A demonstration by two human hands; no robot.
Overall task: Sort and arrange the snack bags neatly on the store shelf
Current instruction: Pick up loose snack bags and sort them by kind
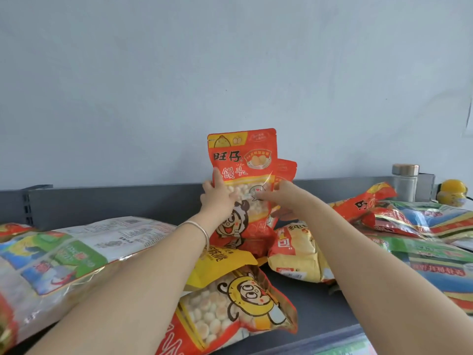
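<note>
While both arms reach deep over the shelf (314,301), the left hand (217,198) and right hand (279,194) close on the two sides of one red snack bag (243,160), fingers curled around its edges and thumbs on the front. It stands upright at about twelve o'clock from the person, near the grey back rail (115,201), with a second red bag (288,170) just behind it at one o'clock.

To do this step well, I would judge the bag should be set down on its flat bottom, face forward, square to the rail and tight against the bag behind, then released with both hands at once so it does not topple.

Room is tight. A yellow-topped bag (238,301) lies flat at six o'clock, directly under the forearms, and a yellow bag (297,254) lies touching the red one's base at four o'clock. A large clear-wrapped pack (76,254) fills nine o'clock; green packs (435,254) crowd three o'clock, with another red bag (366,203) tipped over them. Bare shelf shows only at five o'clock, beside the front lip. A glass jar (405,183) stands on the rail at two o'clock, well apart.
</note>
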